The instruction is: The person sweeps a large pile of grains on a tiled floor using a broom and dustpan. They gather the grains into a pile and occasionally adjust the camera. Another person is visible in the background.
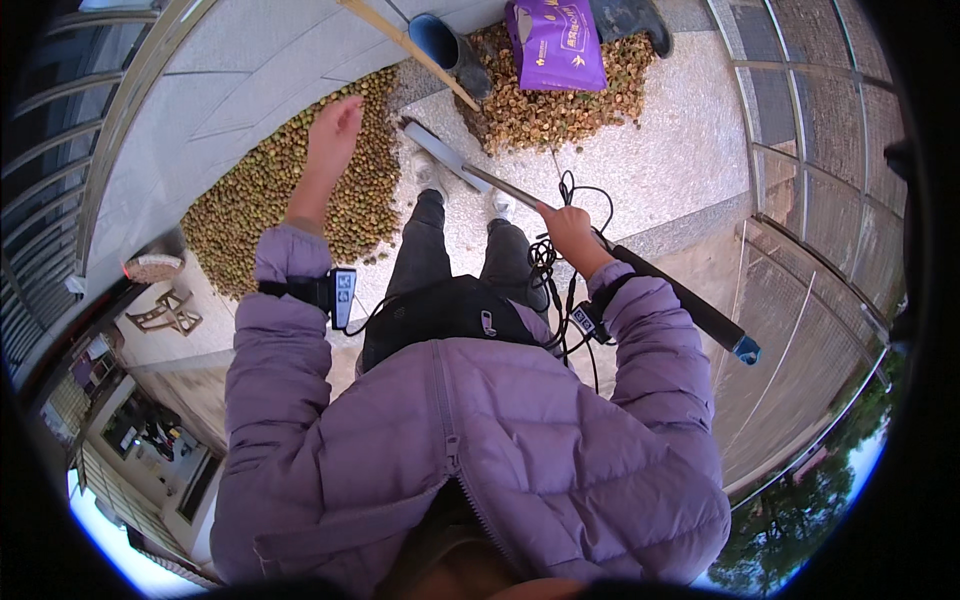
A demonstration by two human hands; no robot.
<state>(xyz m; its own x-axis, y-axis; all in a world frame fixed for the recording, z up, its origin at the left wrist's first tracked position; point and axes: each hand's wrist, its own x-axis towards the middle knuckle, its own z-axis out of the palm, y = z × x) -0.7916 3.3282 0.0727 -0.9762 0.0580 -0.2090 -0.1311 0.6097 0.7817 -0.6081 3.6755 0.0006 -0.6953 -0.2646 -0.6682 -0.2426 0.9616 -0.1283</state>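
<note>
My right hand (568, 229) is closed around the metal handle of a long-handled broom (506, 187). Its narrow pale head (445, 155) with dark bristles rests near the floor in front of my shoes, its left end close to a wide heap of small round greenish-brown nuts or fruits (300, 180). The black foam-like grip of the handle passes under my right forearm. My left hand (337, 124) is raised over the heap, its fingers curled; nothing shows in it, though whether the fingers are fully closed is unclear.
A second heap, of broken husks or shells (540, 124), lies ahead, with a purple printed bag (559, 45) on it. Rubber boots (469, 67) and a wooden pole (412, 49) are beside it. Black cables (547, 262) dangle near my right hand. A wooden stool (169, 313) stands left.
</note>
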